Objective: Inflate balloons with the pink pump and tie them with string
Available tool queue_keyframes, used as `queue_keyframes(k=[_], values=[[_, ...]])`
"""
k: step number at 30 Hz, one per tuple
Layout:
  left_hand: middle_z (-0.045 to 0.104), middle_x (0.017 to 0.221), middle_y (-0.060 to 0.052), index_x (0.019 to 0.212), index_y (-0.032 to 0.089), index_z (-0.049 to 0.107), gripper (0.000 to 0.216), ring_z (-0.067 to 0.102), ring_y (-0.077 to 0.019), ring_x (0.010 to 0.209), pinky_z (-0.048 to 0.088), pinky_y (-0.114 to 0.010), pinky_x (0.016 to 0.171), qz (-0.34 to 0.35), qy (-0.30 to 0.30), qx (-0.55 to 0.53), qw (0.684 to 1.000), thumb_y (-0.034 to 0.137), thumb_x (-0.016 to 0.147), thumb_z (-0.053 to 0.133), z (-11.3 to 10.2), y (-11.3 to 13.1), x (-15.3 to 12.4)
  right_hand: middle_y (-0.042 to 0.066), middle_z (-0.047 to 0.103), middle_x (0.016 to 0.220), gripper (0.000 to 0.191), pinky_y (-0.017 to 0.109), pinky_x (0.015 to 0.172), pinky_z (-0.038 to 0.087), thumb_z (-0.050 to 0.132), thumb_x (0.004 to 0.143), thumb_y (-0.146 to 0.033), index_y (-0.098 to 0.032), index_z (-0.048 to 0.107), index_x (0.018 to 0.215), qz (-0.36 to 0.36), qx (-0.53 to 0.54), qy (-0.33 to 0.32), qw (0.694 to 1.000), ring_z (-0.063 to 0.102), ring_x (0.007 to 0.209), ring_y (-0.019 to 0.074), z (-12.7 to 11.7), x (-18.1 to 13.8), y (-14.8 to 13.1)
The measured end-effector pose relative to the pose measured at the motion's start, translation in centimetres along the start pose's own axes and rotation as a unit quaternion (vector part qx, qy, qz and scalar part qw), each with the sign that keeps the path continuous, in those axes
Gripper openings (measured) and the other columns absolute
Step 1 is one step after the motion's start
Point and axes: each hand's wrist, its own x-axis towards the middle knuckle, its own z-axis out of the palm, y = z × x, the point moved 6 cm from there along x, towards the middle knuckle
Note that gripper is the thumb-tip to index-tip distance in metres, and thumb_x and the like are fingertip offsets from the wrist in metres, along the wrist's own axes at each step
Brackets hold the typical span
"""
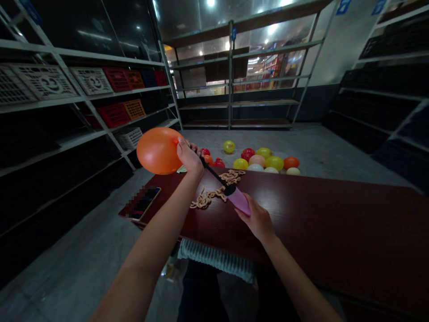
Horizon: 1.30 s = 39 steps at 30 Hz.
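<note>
An inflated orange balloon [157, 151] sits at the upper left, above the table's far left corner. My left hand [190, 155] is closed around its neck and the end of a hand pump. The black rod of the hand pump [238, 201] slopes down to the right into its pink barrel. My right hand [257, 220] is wrapped round that barrel above the table. Beneath the pump, curly tan strips [206, 198] lie in loose clusters on the dark red-brown table [311, 214]; I cannot tell what they are.
A phone [144, 203] lies at the table's left end. Several inflated balloons [258, 160] in red, yellow, orange and white rest on the floor beyond. Metal shelves with crates [114, 115] stand left; a shelving rack [231, 80] stands at the back, with more shelves right.
</note>
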Motion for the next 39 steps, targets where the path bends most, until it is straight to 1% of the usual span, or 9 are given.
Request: queue_keyframes(k=[4,8,13,18,20,24,31,36,39], values=[[0.029,0.052,0.008,0.071,0.022,0.035,0.047,0.03,-0.0059,0.035,0.025,-0.021,0.036,-0.024,-0.027,0.018,0.999,0.059,0.096,0.049,1.8,-2.9,-2.3,0.015,0.071,0.12,0.047,0.037,0.079,0.061,0.058,0.095,-0.039,-0.017,0.048,0.136,0.027,0.007,0.013,1.0,0.075,0.095,0.0278,0.0,0.0,0.7],[0.029,0.052,0.008,0.07,0.022,0.035,0.048,0.029,-0.0056,0.035,0.024,-0.021,0.036,-0.07,-0.049,0.046,0.995,0.061,0.094,0.051,3.3,-6.2,-5.1,0.016,0.07,0.123,0.049,0.039,0.081,0.06,0.056,0.096,-0.04,-0.017,0.046,0.138,0.065,0.005,0.01,0.998,0.074,0.098,0.0292,0.2,-0.1,1.5],[0.028,0.051,0.009,0.071,0.022,0.035,0.048,0.028,-0.0057,0.034,0.022,-0.021,0.035,-0.127,-0.065,0.066,0.988,0.061,0.092,0.053,3.2,-9.5,-8.1,0.016,0.07,0.123,0.05,0.038,0.081,0.06,0.055,0.096,-0.041,-0.018,0.046,0.139,0.098,0.008,0.004,0.995,0.074,0.098,0.0289,0.4,-0.2,2.1],[0.029,0.051,0.009,0.071,0.022,0.034,0.05,0.029,-0.0055,0.033,0.024,-0.019,0.034,-0.133,-0.093,0.073,0.984,0.063,0.091,0.053,2.7,-10.2,-8.6,0.015,0.071,0.124,0.052,0.038,0.08,0.06,0.059,0.093,-0.04,-0.018,0.048,0.139,0.107,-0.002,0.01,0.994,0.074,0.098,0.029,0.3,-0.1,2.1],[0.029,0.051,0.01,0.071,0.022,0.033,0.05,0.029,-0.0052,0.033,0.025,-0.019,0.034,-0.121,-0.082,0.068,0.987,0.063,0.092,0.051,2.3,-9.7,-8.1,0.014,0.071,0.122,0.053,0.036,0.077,0.06,0.063,0.09,-0.04,-0.019,0.05,0.138,0.11,-0.009,0.002,0.994,0.074,0.095,0.0283,0.4,0.0,2.0],[0.028,0.05,0.01,0.071,0.022,0.032,0.048,0.03,-0.0051,0.033,0.025,-0.019,0.034,-0.088,-0.027,0.047,0.995,0.06,0.094,0.051,0.8,-7.9,-6.3,0.01,0.072,0.122,0.058,0.033,0.074,0.059,0.069,0.084,-0.038,-0.022,0.052,0.137,0.097,-0.026,-0.017,0.995,0.074,0.095,0.0264,0.6,0.3,1.5],[0.027,0.05,0.009,0.073,0.022,0.034,0.042,0.03,-0.0059,0.033,0.025,-0.019,0.035,-0.034,0.012,0.014,0.999,0.054,0.099,0.044,-1.2,-1.9,-1.8,0.01,0.072,0.118,0.048,0.033,0.084,0.056,0.064,0.086,-0.027,-0.02,0.054,0.132,0.043,-0.057,-0.027,0.997,0.073,0.097,0.0243,0.6,0.3,0.3],[0.026,0.051,0.009,0.074,0.022,0.037,0.041,0.029,-0.0055,0.033,0.025,-0.018,0.036,-0.003,0.027,-0.003,1.0,0.054,0.099,0.045,-1.1,2.4,1.2,0.01,0.072,0.117,0.045,0.034,0.085,0.057,0.063,0.087,-0.028,-0.019,0.055,0.13,0.017,-0.041,-0.017,0.999,0.073,0.098,0.0242,0.2,0.3,-0.5],[0.026,0.051,0.009,0.075,0.021,0.041,0.041,0.029,-0.0053,0.033,0.024,-0.018,0.036,0.0,0.024,-0.006,1.0,0.054,0.099,0.045,-0.2,3.5,1.9,0.01,0.073,0.117,0.045,0.034,0.086,0.058,0.064,0.086,-0.03,-0.019,0.056,0.129,0.017,-0.009,-0.003,1.0,0.073,0.097,0.0242,-0.1,0.3,-0.5]])
